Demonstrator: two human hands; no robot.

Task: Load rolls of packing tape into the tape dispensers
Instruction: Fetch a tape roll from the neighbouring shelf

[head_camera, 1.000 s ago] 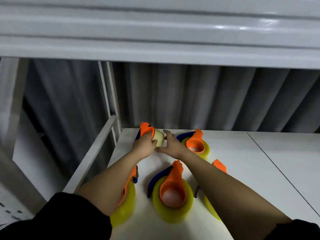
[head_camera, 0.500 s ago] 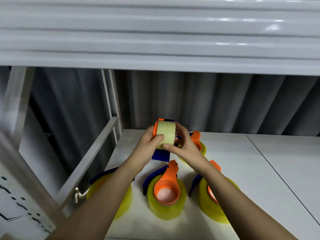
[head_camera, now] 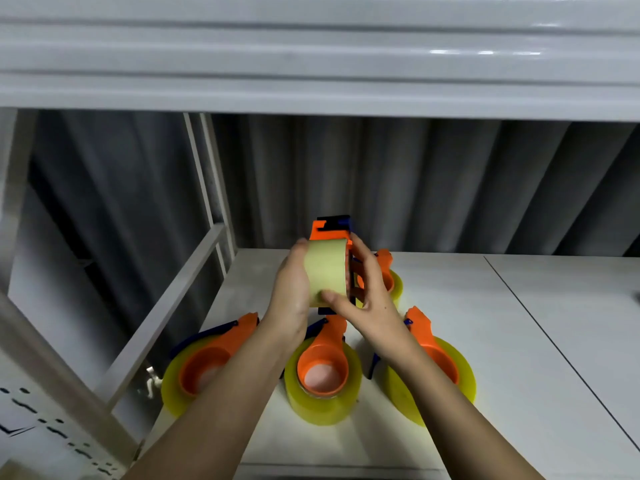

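- Nearest the bottom of the frame, three yellow translucent tape rolls loaded in orange plastic dispensers are sitting in a row on the white shelf board (head_camera: pixel 519 358): the left loaded dispenser (head_camera: pixel 204 368) at lower left by the shelf edge, the middle loaded dispenser (head_camera: pixel 323 375) dead centre, and the right loaded dispenser (head_camera: pixel 436 368) just right of centre, partly hidden behind the right forearm.
- Both bare forearms are coming up from the bottom edge and meeting at the centre of the frame, above that row.
- The left hand (head_camera: pixel 291 299) is cupping the left side of the pale yellow packing tape roll (head_camera: pixel 325 271), fingers wrapping round its far side, so it's gripping the roll.
- The right hand (head_camera: pixel 367 299) is pinching from the other side, thumb pressing on the roll's lower front and fingers curling over the right side, where the orange and dark blue handheld dispenser (head_camera: pixel 330 230) is.
- That roll is being held up in the air mid-frame, edge-on to the camera, and the held dispenser's orange top is poking out right above it. Can't tell if the roll is fully seated.
- Just behind the right hand, a fourth loaded dispenser (head_camera: pixel 391 275) is sitting further back on the board, mostly covered.
- Furthest back, a grey pleated curtain (head_camera: pixel 450 185) is hanging behind the shelf, and a white shelf beam (head_camera: pixel 311 64) is filling the top of the frame.
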